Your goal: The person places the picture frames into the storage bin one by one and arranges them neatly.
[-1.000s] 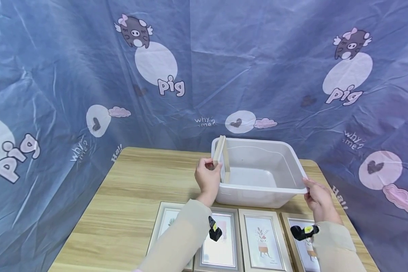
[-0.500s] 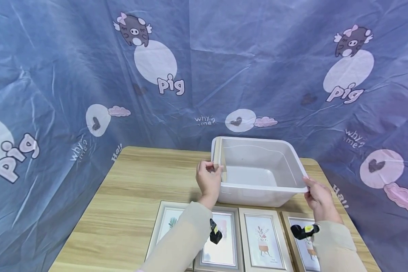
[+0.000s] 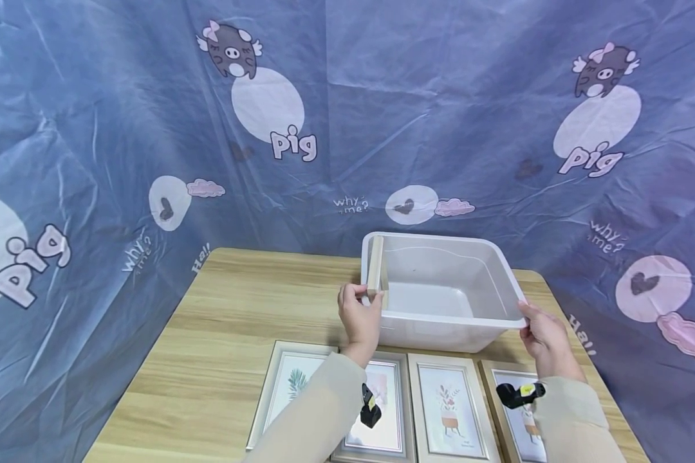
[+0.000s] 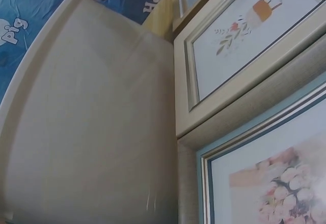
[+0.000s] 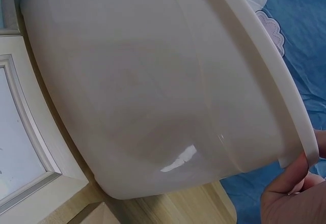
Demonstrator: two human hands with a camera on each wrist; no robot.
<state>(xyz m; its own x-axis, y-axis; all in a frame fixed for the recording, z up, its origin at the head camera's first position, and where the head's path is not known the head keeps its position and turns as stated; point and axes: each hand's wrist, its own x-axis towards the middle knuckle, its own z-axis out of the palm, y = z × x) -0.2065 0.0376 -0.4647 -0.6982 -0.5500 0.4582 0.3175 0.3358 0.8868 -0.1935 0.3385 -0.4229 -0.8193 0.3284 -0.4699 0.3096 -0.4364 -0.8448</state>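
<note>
A pale wooden picture frame (image 3: 376, 265) stands on its edge inside the light grey plastic tub (image 3: 440, 333), along the left wall. My left hand (image 3: 361, 316) pinches the frame's near end between thumb and fingers, at the tub's front left corner. At the front right corner my right hand (image 3: 546, 334) grips the tub's rim. In the right wrist view the thumb of that right hand (image 5: 293, 188) lies against the outside of the rim. The left wrist view is filled by the tub's outer wall (image 4: 97, 112), and the left hand's grip is hidden there.
Several picture frames lie face up in a row before the tub: a leaf print (image 3: 284, 379), one partly under the left sleeve (image 3: 402, 411), a potted-plant print (image 3: 448, 411) and one by the right sleeve (image 3: 500, 411). A blue curtain (image 3: 347, 116) hangs behind the wooden table (image 3: 255, 289).
The upright picture frame has sunk lower in the tub, and its near end has come slightly toward me with my left hand. The right hand keeps its grip on the rim.
</note>
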